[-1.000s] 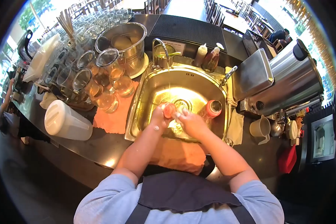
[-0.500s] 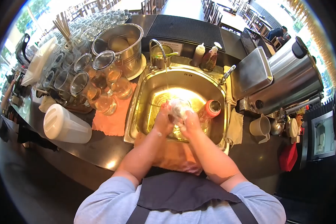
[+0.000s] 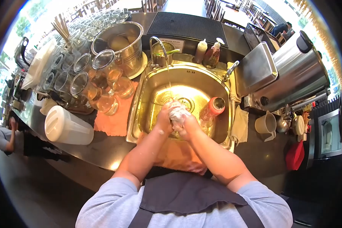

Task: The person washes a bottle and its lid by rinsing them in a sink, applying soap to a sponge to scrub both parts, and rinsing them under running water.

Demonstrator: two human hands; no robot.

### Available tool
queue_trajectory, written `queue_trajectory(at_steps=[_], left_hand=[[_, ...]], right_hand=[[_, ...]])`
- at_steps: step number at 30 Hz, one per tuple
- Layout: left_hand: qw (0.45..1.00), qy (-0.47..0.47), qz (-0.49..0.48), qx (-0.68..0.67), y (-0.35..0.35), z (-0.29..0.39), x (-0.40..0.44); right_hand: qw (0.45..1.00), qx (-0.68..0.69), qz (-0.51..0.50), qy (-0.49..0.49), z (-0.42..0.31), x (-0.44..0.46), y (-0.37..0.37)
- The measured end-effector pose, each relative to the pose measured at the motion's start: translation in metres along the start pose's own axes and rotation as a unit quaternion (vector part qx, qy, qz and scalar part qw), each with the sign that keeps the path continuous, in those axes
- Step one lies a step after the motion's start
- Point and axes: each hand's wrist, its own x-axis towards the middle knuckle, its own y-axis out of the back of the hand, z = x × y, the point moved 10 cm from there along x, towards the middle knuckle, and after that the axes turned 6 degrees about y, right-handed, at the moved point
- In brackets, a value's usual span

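Low over the metal sink (image 3: pixel 144 85), my left hand (image 3: pixel 164 117) and my right hand (image 3: pixel 189 124) are pressed together. White foam (image 3: pixel 178 112) covers the fingers. Both hands are closed around each other; whether anything lies between them is hidden. A thin stream of water (image 3: pixel 169 81) runs from the curved faucet (image 3: pixel 153 41) and falls just behind my left hand. To the right of my hands, a clear bottle with a red collar (image 3: pixel 216 106) leans inside the sink.
Glass jugs (image 3: pixel 106 104) stand on an orange cloth (image 3: pixel 114 123) to the left, beside a white lidded pitcher (image 3: pixel 68 125). A steel bucket (image 3: pixel 131 53) and two pump bottles (image 3: pixel 211 55) are behind. Rightward are a steel dispenser (image 3: pixel 292 76) and a measuring jug (image 3: pixel 265 126).
My hands have closed more tightly together, and the drain behind them now shows. Another person has come into view at the far left. The water keeps running.
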Motion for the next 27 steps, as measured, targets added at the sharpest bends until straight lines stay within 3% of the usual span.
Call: queue_trajectory(at_steps=[2,4,5,6,7,8,10,11,12,13,14,15,16,20,21,22,24,26,27], left_hand=[[1.000,0.008,-0.008,-0.006,0.008,0.001,0.007],[0.997,-0.036,-0.056,-0.046,0.016,0.012,0.009],[0.952,-0.159,-0.071,0.253,0.002,0.031,-0.001],[0.812,-0.300,-0.018,0.500,-0.014,0.049,-0.017],[0.953,-0.169,-0.032,0.249,0.012,0.037,0.005],[0.998,-0.019,-0.044,-0.027,0.022,0.010,0.019],[1.000,-0.011,-0.016,0.009,0.016,-0.001,0.019],[0.998,0.000,-0.060,0.003,0.017,-0.005,0.023],[0.995,0.008,-0.104,-0.002,0.020,-0.004,0.030],[1.000,0.019,-0.012,0.010,0.047,-0.001,0.036],[1.000,0.014,-0.012,0.009,0.055,0.001,0.038],[0.996,0.017,0.075,0.042,0.069,0.005,0.033],[0.984,0.022,0.162,0.075,0.088,0.009,0.027],[0.985,0.045,0.169,0.009,0.083,0.003,0.027],[0.989,0.050,0.141,-0.004,0.091,-0.001,0.041],[0.989,0.048,0.141,-0.005,0.086,0.000,0.044],[0.988,0.043,0.129,0.075,0.060,0.009,0.048],[0.988,0.049,0.132,0.069,0.058,0.017,0.068],[0.995,0.051,-0.010,0.087,0.054,0.018,0.099]], right_hand=[[0.997,-0.021,-0.028,-0.064,-0.007,-0.008,-0.012],[0.994,-0.088,0.001,-0.067,-0.021,-0.006,-0.004],[0.926,-0.356,-0.095,0.085,-0.056,-0.002,-0.021],[0.756,-0.586,-0.181,0.230,-0.074,-0.011,-0.047],[0.609,-0.706,-0.190,0.306,-0.077,-0.022,-0.057],[0.609,-0.707,-0.187,0.306,-0.070,-0.025,-0.054],[0.670,-0.694,-0.128,0.230,-0.043,-0.015,-0.029],[0.825,-0.502,-0.121,0.229,-0.045,-0.009,-0.017],[0.820,-0.507,-0.127,0.235,-0.059,-0.005,-0.021],[0.898,-0.424,-0.092,0.078,-0.055,0.002,-0.004],[0.941,-0.323,-0.053,-0.085,-0.040,-0.002,0.006],[0.936,-0.346,0.017,-0.062,-0.054,0.004,0.001],[0.927,-0.371,-0.053,-0.020,-0.067,0.024,-0.008],[0.852,-0.476,-0.117,0.185,-0.151,0.078,-0.102],[0.820,-0.465,-0.143,0.303,-0.168,0.111,-0.117],[0.840,-0.471,-0.115,0.242,-0.177,0.109,-0.144],[0.834,-0.478,-0.129,0.243,-0.185,0.152,-0.166],[0.793,-0.576,-0.104,0.167,-0.175,0.200,-0.163],[0.792,-0.578,-0.107,0.164,-0.167,0.228,-0.150]])
